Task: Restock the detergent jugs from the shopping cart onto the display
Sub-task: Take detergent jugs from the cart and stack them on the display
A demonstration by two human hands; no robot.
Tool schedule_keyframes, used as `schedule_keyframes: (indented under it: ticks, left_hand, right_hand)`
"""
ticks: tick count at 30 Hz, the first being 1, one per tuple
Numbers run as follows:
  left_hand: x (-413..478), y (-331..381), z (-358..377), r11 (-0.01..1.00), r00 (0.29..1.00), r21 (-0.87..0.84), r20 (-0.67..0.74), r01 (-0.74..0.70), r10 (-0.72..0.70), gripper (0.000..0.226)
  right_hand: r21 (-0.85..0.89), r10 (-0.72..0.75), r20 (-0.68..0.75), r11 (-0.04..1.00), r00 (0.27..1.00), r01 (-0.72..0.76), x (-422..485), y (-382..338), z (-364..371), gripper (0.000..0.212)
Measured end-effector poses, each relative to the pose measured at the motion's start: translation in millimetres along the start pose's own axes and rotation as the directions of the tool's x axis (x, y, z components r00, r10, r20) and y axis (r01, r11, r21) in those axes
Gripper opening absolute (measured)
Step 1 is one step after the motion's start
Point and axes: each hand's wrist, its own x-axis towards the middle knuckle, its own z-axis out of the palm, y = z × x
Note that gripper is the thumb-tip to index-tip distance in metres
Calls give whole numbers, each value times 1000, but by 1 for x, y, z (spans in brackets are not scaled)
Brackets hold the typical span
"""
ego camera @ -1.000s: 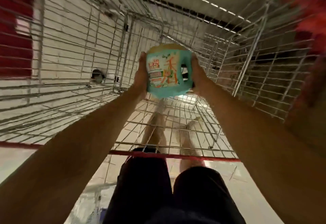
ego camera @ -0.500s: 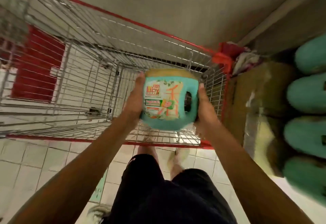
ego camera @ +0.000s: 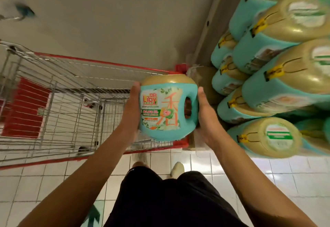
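The person stands between the shopping cart (ego camera: 59, 90) at 9 o'clock and the display stack (ego camera: 278, 90) at 2 to 3 o'clock. One detergent jug (ego camera: 160, 124) is held in the air at the centre, over the cart's near corner and not yet touching the stack.

The left hand (ego camera: 130, 107) lies flat against the jug's 9 o'clock side, fingers straight. The right hand (ego camera: 208, 119) presses the 3 o'clock side with the thumb straight up. Its other fingers are hidden behind the jug, so how far that grip is closed cannot be told. Together they clamp the jug between them.

The task looks well advanced. Many teal jugs with gold tops are already piled on the display, and no other jug can be made out in the part of the cart that shows. This jug is mid-transfer, and it is left to carry it across to 3 o'clock and set it on the pile.

Its cap-to-base axis runs from 12 to 6 o'clock, with the gold cap (ego camera: 167, 80) at 12. The label faces the camera and the handle (ego camera: 194, 101) points at 3 o'clock, toward the display.
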Motion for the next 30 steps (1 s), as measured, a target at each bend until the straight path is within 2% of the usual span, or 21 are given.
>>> schedule_keyframes:
  ticks: [3, 6, 8, 10, 17, 20, 23, 27, 28, 30]
  left_hand:
    - [-15, 5, 26, 995, 998, 69, 23, -66, 65, 84]
    - [-28, 5, 50, 989, 995, 116, 49, -93, 87, 76]
    - [-37, 1, 63, 985, 992, 127, 68, -115, 107, 80]
    - [-45, -1, 75, 979, 986, 128, 79, -157, 148, 82]
    - [-75, -10, 117, 956, 964, 142, 108, -256, 242, 69]
    - [-89, -15, 132, 923, 927, 110, 116, -369, 357, 60]
    - [-101, -27, 150, 892, 886, 46, 149, -450, 439, 58]
    - [-107, -43, 179, 871, 860, 29, 178, -491, 478, 107]
    - [-105, -49, 186, 864, 851, 16, 179, -504, 493, 107]
    - [-100, -62, 201, 851, 836, -20, 174, -525, 520, 93]
  right_hand:
    - [33, -35, -18, 999, 999, 36, -17, -5, -24, 61]
    - [96, -56, -5, 994, 998, 57, -32, -7, -48, 64]
    - [117, -90, -3, 989, 996, 90, -42, -7, -63, 61]
    - [122, -118, -3, 986, 993, 117, -50, -7, -78, 64]
    - [91, -205, -30, 974, 978, 206, -86, -11, -119, 55]
    - [79, -351, -85, 931, 933, 357, -100, -6, -132, 57]
    - [108, -482, -191, 856, 855, 506, -110, -6, -142, 57]
    - [107, -560, -289, 787, 777, 607, -115, -7, -165, 48]
    - [103, -565, -310, 779, 765, 618, -115, -6, -171, 47]
    - [80, -574, -355, 768, 738, 635, -112, -4, -182, 50]
